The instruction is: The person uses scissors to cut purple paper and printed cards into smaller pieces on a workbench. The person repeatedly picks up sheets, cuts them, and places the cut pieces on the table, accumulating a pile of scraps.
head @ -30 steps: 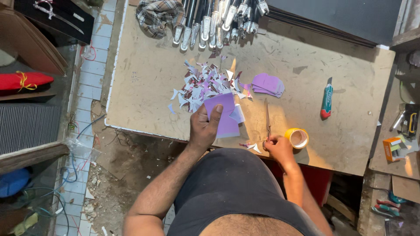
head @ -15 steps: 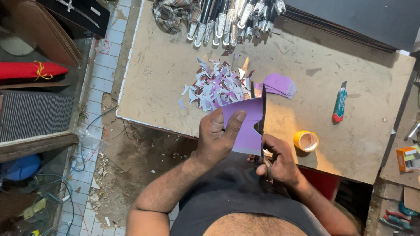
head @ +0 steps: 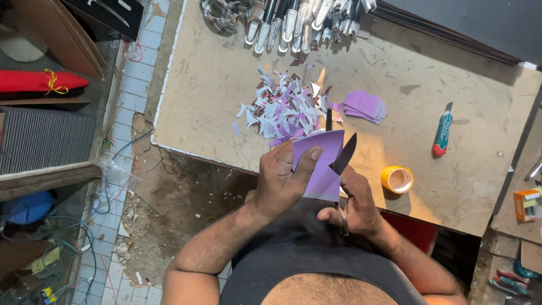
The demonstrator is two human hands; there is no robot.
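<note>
Scissors (head: 340, 153) slice flat purple sheet (head: 319, 164) pinched by left hand (head: 284, 179).

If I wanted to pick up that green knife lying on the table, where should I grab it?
Probably by the green handle, not the tip. The utility knife lies flat on the table with its bare blade pointing away from the person, toward the far edge. Coming from above, with fingers across the handle's long sides, keeps them off the blade. Nothing crowds it; the yellow tape roll lies apart.
</note>
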